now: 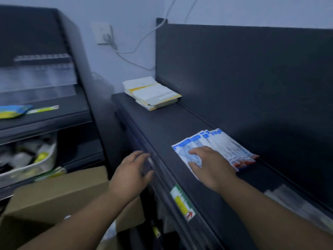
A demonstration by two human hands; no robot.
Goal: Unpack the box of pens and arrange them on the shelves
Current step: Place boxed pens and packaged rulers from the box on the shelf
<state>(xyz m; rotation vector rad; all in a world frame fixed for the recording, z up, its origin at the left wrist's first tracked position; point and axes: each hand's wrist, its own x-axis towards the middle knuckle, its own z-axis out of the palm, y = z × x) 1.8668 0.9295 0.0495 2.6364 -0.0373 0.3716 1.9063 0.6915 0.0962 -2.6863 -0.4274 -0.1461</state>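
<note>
Several blue-and-white pen packs (221,143) lie fanned out on the dark shelf (162,127), their red ends pointing to the right. My right hand (210,164) rests flat on the nearest packs with its fingers spread. My left hand (134,171) hovers at the shelf's front edge, fingers loosely extended and holding nothing. The brown cardboard box (55,193) stands open below the left hand at the lower left; its contents are hidden.
A stack of white and yellow packets (153,93) sits at the shelf's far end. To the left, another dark rack (45,116) holds blue-yellow packs and a white basket (27,159) of items. A price label (182,202) is stuck on the shelf's front rail. White cables hang on the wall.
</note>
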